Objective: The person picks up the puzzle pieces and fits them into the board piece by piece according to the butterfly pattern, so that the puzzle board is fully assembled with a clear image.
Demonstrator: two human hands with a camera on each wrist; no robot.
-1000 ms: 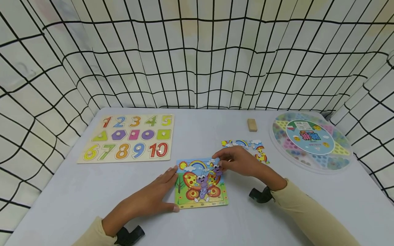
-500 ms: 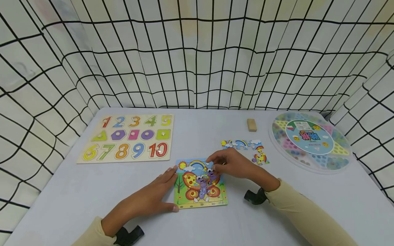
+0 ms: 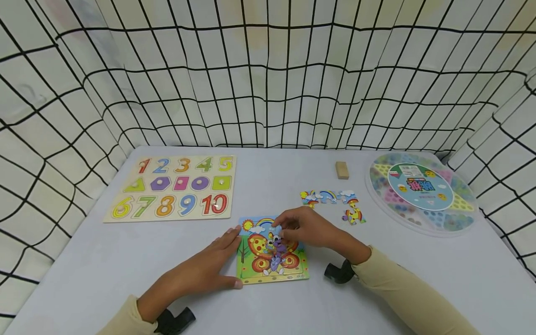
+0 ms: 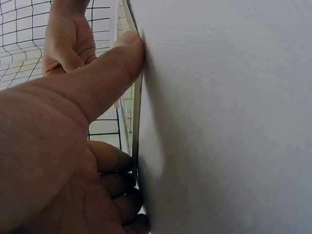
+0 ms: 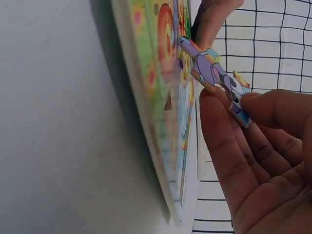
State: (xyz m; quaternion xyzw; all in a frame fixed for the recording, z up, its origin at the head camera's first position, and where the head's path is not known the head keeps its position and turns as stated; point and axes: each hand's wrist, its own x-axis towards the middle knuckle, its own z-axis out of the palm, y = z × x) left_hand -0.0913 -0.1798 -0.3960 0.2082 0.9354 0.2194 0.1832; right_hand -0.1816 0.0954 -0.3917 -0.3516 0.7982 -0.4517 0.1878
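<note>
A butterfly puzzle board [image 3: 251, 275] lies flat on the white table in front of me. My left hand [image 3: 201, 267] rests along its left side, fingers extended at the upper edge and thumb at the lower corner. Over the middle of the board, my right hand [image 3: 307, 228] pinches a purple jigsaw piece [image 5: 217, 75] between thumb and fingers. The right wrist view shows this piece with the butterfly's eyes on it, tilted, its lower end right at the board's picture. Part of the board's upper right is hidden behind the right hand.
Several loose jigsaw pieces [image 3: 353, 214] lie behind the right hand. A small wooden block [image 3: 342, 170] sits farther back. At right is a round board-game case [image 3: 420, 186]; at left, a number-and-shape board [image 3: 167, 186]. A black grid net [image 3: 268, 93] surrounds the table.
My right hand has carried the purple jigsaw piece leftward from the board's upper right corner to its middle. The left hand has stayed in place.
</note>
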